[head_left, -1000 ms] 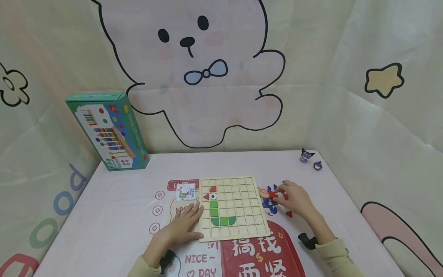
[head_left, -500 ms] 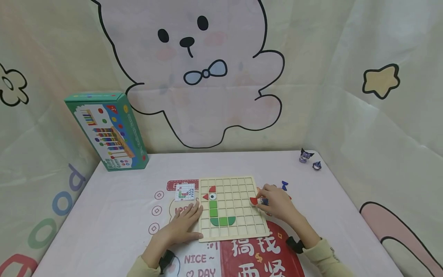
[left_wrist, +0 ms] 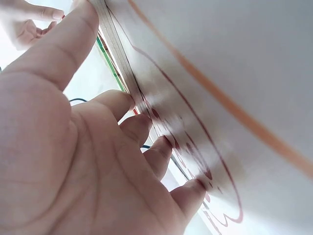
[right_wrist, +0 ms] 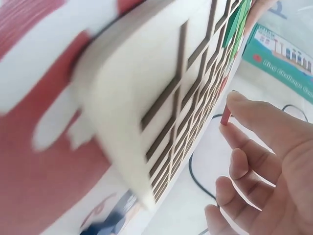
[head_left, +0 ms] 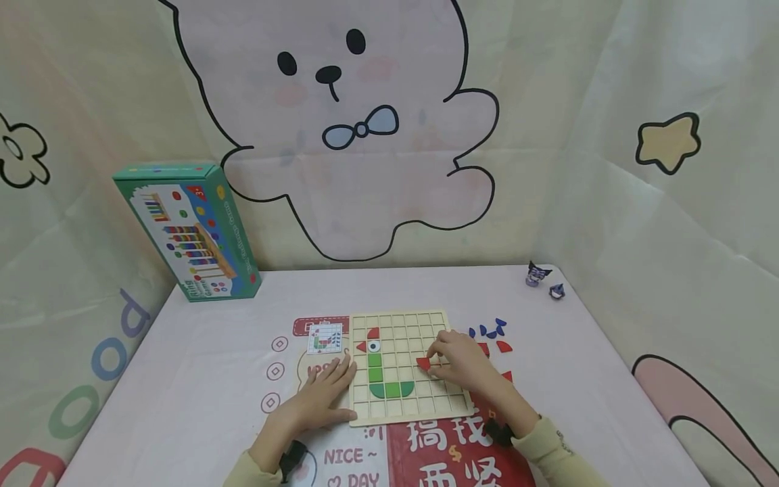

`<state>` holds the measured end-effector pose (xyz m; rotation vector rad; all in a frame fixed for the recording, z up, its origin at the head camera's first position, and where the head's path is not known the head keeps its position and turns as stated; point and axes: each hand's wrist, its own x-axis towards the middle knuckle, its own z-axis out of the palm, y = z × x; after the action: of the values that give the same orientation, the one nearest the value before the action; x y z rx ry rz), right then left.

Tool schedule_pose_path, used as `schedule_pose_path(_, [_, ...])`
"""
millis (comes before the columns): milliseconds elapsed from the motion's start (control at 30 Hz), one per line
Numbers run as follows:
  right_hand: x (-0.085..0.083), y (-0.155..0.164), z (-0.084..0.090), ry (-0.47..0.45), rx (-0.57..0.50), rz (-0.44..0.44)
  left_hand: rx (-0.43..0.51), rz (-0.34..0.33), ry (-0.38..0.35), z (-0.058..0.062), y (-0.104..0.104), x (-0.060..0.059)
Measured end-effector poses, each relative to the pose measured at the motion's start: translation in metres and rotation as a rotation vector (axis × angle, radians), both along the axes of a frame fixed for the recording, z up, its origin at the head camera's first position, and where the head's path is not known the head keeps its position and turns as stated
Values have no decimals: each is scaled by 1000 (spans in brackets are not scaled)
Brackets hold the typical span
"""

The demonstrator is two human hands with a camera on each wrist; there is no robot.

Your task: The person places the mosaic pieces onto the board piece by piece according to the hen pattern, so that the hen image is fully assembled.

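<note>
Your right hand (head_left: 459, 358) pinches a small red triangular wooden piece (head_left: 422, 363) over the gridded wooden board (head_left: 456, 399); your left hand (head_left: 322, 396), fingers flat, presses the board's left edge

Soft, even, bright light with faint shadows; the head view is sharp, slightly bowed at edges. Both wrist views are blurred and washed-out close up.

Probably a child's play corner: cartoon bear backdrop (head_left: 365, 128), toy box (head_left: 189, 230), printed tablecloth (head_left: 201, 379).
</note>
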<state>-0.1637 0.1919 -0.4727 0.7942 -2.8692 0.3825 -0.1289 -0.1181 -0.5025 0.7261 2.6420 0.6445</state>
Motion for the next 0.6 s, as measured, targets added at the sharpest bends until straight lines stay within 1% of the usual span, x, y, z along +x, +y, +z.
schedule_pose_path(200, [0, -15, -2, 2, 1, 26, -4, -9, 5, -1, -1, -1])
schedule_pose_path(467, [-1, -32, -5, -39, 28, 57, 22, -12, -1, 2, -1, 1])
schedule_pose_path(600, [-2, -39, -8, -34, 40, 74, 23, -15, 4, 3, 0, 1])
